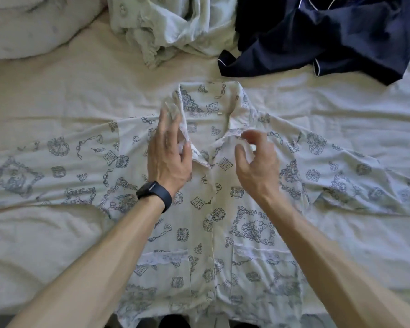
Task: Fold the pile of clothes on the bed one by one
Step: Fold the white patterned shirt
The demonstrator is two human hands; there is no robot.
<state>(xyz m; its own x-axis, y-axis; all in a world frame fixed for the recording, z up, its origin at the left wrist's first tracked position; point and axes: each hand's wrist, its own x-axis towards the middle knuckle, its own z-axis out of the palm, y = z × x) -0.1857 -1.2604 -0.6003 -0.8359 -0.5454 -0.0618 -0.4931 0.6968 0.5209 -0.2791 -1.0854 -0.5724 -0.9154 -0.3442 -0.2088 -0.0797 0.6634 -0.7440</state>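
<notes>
Now the printed pyjama shirt (pixel 223 233) lies flat on the bed (pixel 57 245), front side up and buttoned. It is under both hands, and its sleeves are spread out to the left and right of them. I think it is laid this way so that the sides can be folded inward evenly.

The left hand (pixel 168 159) rests with almost straight fingers on the left flap of the collar (pixel 184 129) and seems to press it flat. The right hand (pixel 256 162) is just above the right flap. Its fingers are loosely curled, thumb and forefinger are apart, and it holds nothing. In my judgement the person is smoothing the collar before the first fold.

Beyond the left hand a pale green garment (pixel 175 27) is crumpled, and beyond the right hand lies a navy garment (pixel 329 36) with white piping. Both are unfolded and probably wait for their turn.

As for writing, a small white tag (pixel 219 112) sits inside the neck, between and beyond the hands, but nothing on it can be read. The print shows little books, bows and frames, without legible words. The watch (pixel 155 194) on the left wrist has a dark face.
</notes>
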